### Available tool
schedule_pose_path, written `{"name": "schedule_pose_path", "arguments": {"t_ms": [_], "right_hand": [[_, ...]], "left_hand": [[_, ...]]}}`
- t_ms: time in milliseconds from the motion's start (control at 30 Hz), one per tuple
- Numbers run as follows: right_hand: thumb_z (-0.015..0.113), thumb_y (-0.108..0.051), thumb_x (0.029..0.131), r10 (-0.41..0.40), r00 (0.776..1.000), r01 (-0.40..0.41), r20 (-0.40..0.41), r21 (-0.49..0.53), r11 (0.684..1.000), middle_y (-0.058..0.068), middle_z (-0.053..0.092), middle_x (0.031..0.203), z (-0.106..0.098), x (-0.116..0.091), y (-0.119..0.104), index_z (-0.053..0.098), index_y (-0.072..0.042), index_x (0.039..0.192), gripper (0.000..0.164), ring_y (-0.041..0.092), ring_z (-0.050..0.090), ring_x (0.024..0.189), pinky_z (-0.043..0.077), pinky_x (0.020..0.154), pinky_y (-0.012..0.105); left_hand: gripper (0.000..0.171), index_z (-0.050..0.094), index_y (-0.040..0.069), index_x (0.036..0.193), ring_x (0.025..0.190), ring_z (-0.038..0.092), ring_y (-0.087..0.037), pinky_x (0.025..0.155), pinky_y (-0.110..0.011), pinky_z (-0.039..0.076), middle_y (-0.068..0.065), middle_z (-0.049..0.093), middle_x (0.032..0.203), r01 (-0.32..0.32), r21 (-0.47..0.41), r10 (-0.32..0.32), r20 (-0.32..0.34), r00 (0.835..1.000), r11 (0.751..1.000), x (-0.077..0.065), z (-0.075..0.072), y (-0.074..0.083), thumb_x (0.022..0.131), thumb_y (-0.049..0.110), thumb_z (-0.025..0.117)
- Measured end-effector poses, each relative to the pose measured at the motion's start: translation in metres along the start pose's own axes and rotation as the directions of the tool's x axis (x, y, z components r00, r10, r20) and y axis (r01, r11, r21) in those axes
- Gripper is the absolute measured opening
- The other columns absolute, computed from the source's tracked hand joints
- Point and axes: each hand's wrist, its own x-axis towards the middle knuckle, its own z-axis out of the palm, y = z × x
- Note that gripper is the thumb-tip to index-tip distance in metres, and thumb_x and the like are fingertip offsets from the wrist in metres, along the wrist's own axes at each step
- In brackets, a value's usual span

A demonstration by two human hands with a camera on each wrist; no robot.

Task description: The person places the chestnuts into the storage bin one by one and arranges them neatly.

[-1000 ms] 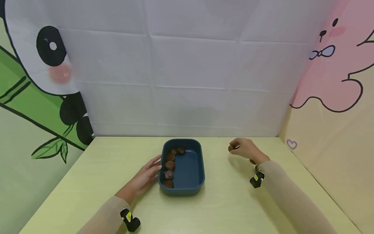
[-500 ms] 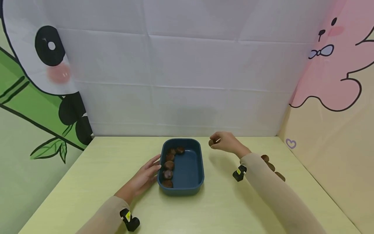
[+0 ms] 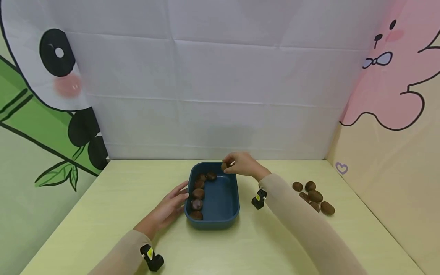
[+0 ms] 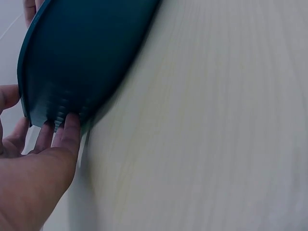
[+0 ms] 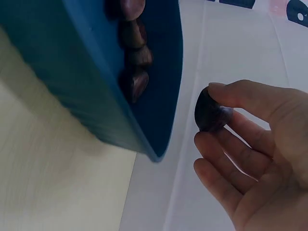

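A dark blue rectangular box (image 3: 221, 198) stands on the table, with several brown chestnuts (image 3: 198, 194) lined along its left wall and far left corner. My right hand (image 3: 243, 165) pinches one chestnut (image 5: 208, 111) between thumb and fingers, above the box's far right corner. In the right wrist view, that chestnut is seen apart from the box's wall. At the box's left side is my left hand (image 3: 168, 208), its extended fingers (image 4: 72, 130) touching the outer wall. The left thumb lies by the rim in the left wrist view.
Several loose chestnuts (image 3: 315, 196) lie on the table to the right, some partly behind the right sleeve (image 3: 302, 217). A white sheet (image 3: 220, 95) closes off the table's far edge, and a decorated panel (image 3: 385, 160) runs along the right.
My right hand has carried its chestnut leftward from the right side of the table to above the box, uncovering the loose chestnuts. The left hand has stayed at the box.
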Motion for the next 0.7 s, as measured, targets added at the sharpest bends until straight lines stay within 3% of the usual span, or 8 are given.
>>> {"name": "schedule_pose_path", "arguments": {"t_ms": [367, 700], "right_hand": [[0.077, -0.016, 0.089, -0.027, 0.998, 0.029, 0.048, -0.027, 0.999, 0.006, 0.07, 0.111, 0.018, 0.022, -0.019, 0.069, -0.005, 0.126, 0.039, 0.023, 0.064, 0.104, 0.051, 0.09, 0.034], [0.076, -0.009, 0.089, 0.036, 0.996, -0.04, 0.081, 0.051, 0.998, 0.008, 0.07, 0.109, 0.042, 0.034, -0.019, 0.07, -0.002, 0.123, 0.035, 0.025, 0.064, 0.103, 0.052, 0.087, 0.032]], "left_hand": [[0.063, 0.018, 0.013, 0.161, 0.147, 0.024, -0.035, 0.117, -0.055, 0.02, -0.02, 0.017, 0.164, 0.01, 0.005, -0.01, 0.001, 1.0, 1.0, 0.0, 0.001, 0.001, 0.106, 0.016, 0.049], [0.063, 0.017, 0.012, 0.162, 0.147, 0.024, -0.034, 0.117, -0.052, 0.021, -0.02, 0.017, 0.164, 0.006, 0.0, -0.006, 0.006, 1.0, 1.0, 0.0, 0.0, 0.0, 0.107, 0.015, 0.047]]}}
